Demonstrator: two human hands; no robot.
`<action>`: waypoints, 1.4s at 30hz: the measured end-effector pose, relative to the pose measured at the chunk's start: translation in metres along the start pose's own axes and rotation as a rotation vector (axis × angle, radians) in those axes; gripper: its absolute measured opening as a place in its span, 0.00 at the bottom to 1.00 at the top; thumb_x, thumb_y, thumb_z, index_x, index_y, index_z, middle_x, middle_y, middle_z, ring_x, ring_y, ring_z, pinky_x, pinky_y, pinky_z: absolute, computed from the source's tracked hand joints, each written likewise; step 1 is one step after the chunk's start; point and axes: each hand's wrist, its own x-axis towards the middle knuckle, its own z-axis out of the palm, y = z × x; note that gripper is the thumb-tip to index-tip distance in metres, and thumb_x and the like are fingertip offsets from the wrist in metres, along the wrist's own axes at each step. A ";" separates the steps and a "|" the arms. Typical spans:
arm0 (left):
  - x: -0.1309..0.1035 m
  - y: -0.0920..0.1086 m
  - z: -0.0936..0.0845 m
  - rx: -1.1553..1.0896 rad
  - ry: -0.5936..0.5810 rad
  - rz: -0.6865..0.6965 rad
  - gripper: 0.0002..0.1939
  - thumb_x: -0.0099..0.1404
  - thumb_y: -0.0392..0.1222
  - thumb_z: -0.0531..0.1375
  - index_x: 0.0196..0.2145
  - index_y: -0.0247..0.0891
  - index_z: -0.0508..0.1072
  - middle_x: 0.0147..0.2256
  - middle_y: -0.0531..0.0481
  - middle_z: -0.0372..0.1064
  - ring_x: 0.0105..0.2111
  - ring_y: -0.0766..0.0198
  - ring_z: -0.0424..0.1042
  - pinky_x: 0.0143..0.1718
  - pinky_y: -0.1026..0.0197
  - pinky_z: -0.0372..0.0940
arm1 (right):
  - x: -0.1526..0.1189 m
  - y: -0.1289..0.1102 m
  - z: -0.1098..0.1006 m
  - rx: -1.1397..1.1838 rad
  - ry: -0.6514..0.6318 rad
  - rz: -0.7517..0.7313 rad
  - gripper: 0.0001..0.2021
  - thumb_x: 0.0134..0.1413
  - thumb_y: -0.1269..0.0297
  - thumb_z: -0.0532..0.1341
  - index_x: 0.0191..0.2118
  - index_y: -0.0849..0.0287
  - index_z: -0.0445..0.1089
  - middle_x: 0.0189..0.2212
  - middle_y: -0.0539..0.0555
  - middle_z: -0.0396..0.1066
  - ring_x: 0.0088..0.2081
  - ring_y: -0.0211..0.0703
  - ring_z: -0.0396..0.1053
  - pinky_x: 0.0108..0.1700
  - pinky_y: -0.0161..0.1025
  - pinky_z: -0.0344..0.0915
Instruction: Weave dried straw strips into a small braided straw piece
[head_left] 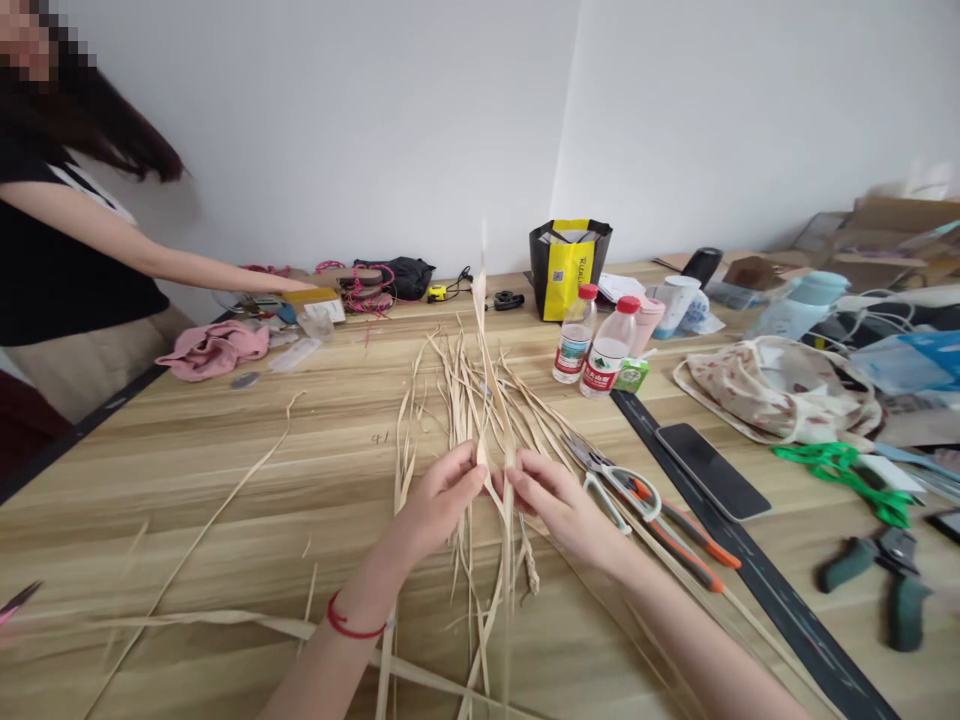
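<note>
Co-worker [75, 250], one, far left: bare arm stretched right, hand at a yellow-topped box [315, 300] on the worktop [247, 540]. Contents unreadable. One pink cloth [217, 350] below that arm.

Left hand [446, 495]: forearm up from the bottom edge, angled right, one red bracelet [356, 620] at the wrist. Thumb and curled fingers pinch pale dry strips [481, 310], mid-worktop, tips rising toward the wall. More loose strips [457, 385] fan out behind and below, too many to count.

Right hand [555, 497]: just beside the left, forearm in from lower right, fingers curled, thumb on top, pinching the same group.

One black-yellow bag [570, 270], upright, open top, contents unclear. Two red-capped bottles [574, 340], clear, red labels, upright; one green carton [631, 375] beside them.

Right of the hands: one pair of scissors [619, 482], one orange-handled tool [694, 545], one phone [712, 470] partly over a black strip [795, 610]. Then one patterned cloth [787, 395], green cord [855, 470], one dark-green-handled tool [892, 575].
</note>
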 end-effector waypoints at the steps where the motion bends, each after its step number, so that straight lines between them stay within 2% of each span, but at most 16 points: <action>1: 0.000 0.000 0.000 0.009 0.007 -0.015 0.06 0.66 0.42 0.50 0.34 0.40 0.64 0.31 0.53 0.66 0.34 0.64 0.68 0.40 0.61 0.62 | 0.000 0.001 0.000 -0.012 0.002 -0.001 0.15 0.64 0.57 0.49 0.27 0.57 0.56 0.23 0.46 0.53 0.25 0.35 0.52 0.27 0.34 0.51; 4: -0.003 0.000 0.005 0.146 0.041 -0.076 0.07 0.66 0.44 0.51 0.31 0.40 0.62 0.28 0.55 0.64 0.30 0.64 0.67 0.34 0.61 0.61 | 0.000 0.002 0.004 -0.141 0.045 -0.019 0.14 0.63 0.59 0.50 0.26 0.57 0.55 0.22 0.46 0.54 0.24 0.35 0.52 0.26 0.33 0.50; 7: -0.006 0.000 0.011 0.334 0.061 -0.109 0.09 0.63 0.42 0.53 0.26 0.40 0.58 0.22 0.57 0.59 0.23 0.67 0.61 0.25 0.63 0.55 | 0.000 0.004 0.007 -0.275 0.109 -0.031 0.13 0.61 0.63 0.51 0.25 0.56 0.53 0.20 0.45 0.54 0.23 0.35 0.52 0.26 0.33 0.49; 12: -0.008 0.003 0.014 0.433 0.013 -0.076 0.10 0.65 0.40 0.49 0.25 0.40 0.59 0.22 0.57 0.57 0.22 0.68 0.57 0.23 0.63 0.51 | 0.001 0.003 0.005 -0.336 0.191 -0.043 0.12 0.61 0.64 0.50 0.26 0.56 0.53 0.20 0.45 0.55 0.23 0.36 0.53 0.26 0.34 0.49; 14: -0.007 0.005 0.012 0.435 0.021 -0.050 0.11 0.65 0.40 0.48 0.25 0.40 0.59 0.22 0.57 0.57 0.22 0.68 0.57 0.24 0.62 0.51 | 0.001 0.001 0.003 -0.304 0.185 -0.044 0.11 0.61 0.64 0.51 0.27 0.56 0.54 0.20 0.45 0.56 0.24 0.36 0.54 0.27 0.34 0.50; 18: -0.006 0.005 0.012 0.493 0.103 0.002 0.12 0.64 0.39 0.50 0.23 0.40 0.54 0.21 0.58 0.53 0.23 0.67 0.56 0.25 0.62 0.51 | -0.001 -0.001 0.003 -0.286 0.093 -0.020 0.11 0.61 0.63 0.51 0.27 0.56 0.55 0.21 0.45 0.56 0.24 0.36 0.54 0.27 0.34 0.50; 21: -0.005 0.002 0.012 0.436 0.108 0.004 0.12 0.65 0.40 0.50 0.23 0.40 0.55 0.22 0.58 0.54 0.24 0.67 0.57 0.26 0.63 0.52 | -0.001 0.000 0.004 -0.224 0.068 -0.004 0.13 0.62 0.62 0.51 0.25 0.56 0.53 0.21 0.45 0.53 0.24 0.36 0.51 0.26 0.34 0.49; 25: -0.003 0.000 0.007 0.171 0.046 -0.002 0.12 0.67 0.44 0.49 0.27 0.40 0.59 0.25 0.57 0.57 0.27 0.66 0.61 0.30 0.63 0.57 | 0.000 0.003 0.003 0.083 0.036 0.010 0.14 0.63 0.57 0.51 0.27 0.57 0.55 0.22 0.45 0.52 0.24 0.35 0.50 0.26 0.34 0.50; 28: -0.002 0.000 0.006 0.091 0.020 0.003 0.11 0.67 0.45 0.49 0.29 0.39 0.62 0.26 0.55 0.61 0.29 0.65 0.64 0.33 0.62 0.59 | 0.001 0.004 0.003 0.178 0.023 0.004 0.15 0.63 0.55 0.51 0.27 0.57 0.56 0.21 0.45 0.53 0.23 0.35 0.50 0.26 0.34 0.50; 33: -0.007 0.004 0.012 0.308 0.083 -0.044 0.09 0.65 0.42 0.51 0.27 0.40 0.59 0.23 0.57 0.57 0.24 0.67 0.60 0.27 0.63 0.55 | 0.001 0.004 0.007 -0.043 0.114 0.000 0.13 0.62 0.59 0.51 0.27 0.57 0.55 0.22 0.45 0.52 0.25 0.35 0.51 0.28 0.34 0.51; 37: -0.009 0.008 0.016 0.456 0.060 -0.021 0.10 0.64 0.39 0.50 0.24 0.40 0.57 0.21 0.58 0.54 0.21 0.68 0.55 0.24 0.62 0.50 | 0.000 0.002 0.006 -0.193 0.161 -0.015 0.12 0.62 0.63 0.51 0.27 0.57 0.55 0.21 0.45 0.53 0.25 0.36 0.53 0.28 0.34 0.50; 42: -0.008 0.009 0.015 0.576 0.133 0.016 0.13 0.64 0.39 0.50 0.22 0.40 0.54 0.20 0.58 0.52 0.22 0.67 0.53 0.24 0.62 0.48 | -0.001 -0.001 0.005 -0.229 0.060 -0.009 0.10 0.61 0.65 0.51 0.27 0.57 0.55 0.22 0.45 0.55 0.24 0.35 0.53 0.27 0.34 0.50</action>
